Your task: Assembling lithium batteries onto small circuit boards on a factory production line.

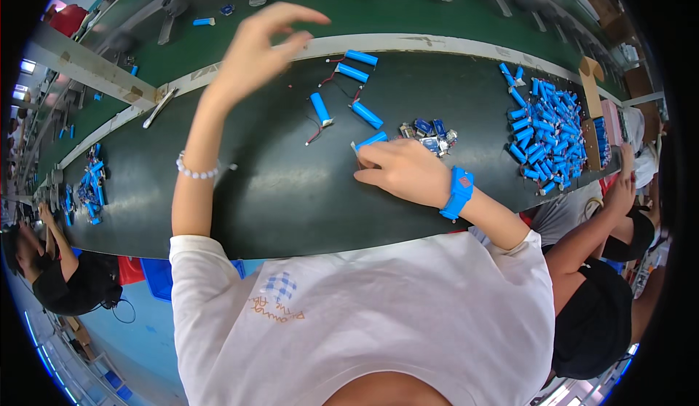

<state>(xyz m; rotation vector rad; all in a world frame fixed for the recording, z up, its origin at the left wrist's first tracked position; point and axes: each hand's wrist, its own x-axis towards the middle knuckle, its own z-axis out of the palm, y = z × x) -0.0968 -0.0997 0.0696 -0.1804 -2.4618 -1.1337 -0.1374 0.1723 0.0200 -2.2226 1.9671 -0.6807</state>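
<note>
My left hand (262,49) is raised near the bench's far rail, its thumb and fingers apart and nothing between them. Slightly right of the bench's middle, my right hand (408,171) has its fingers curled at a blue cylindrical battery (373,141), partly hiding it. Just beyond that hand lies a small pile of circuit boards (431,136), silver and blue. Several loose batteries with thin wires lie between my hands, among them one upright in the view (320,108) and one slanting (367,115).
A large heap of blue batteries (546,133) covers the bench's right end, beside an open cardboard box (593,125). Another battery pile (92,187) lies at the left end. Beyond the pale rail (393,41) runs a green belt (320,5). Co-workers sit at both sides.
</note>
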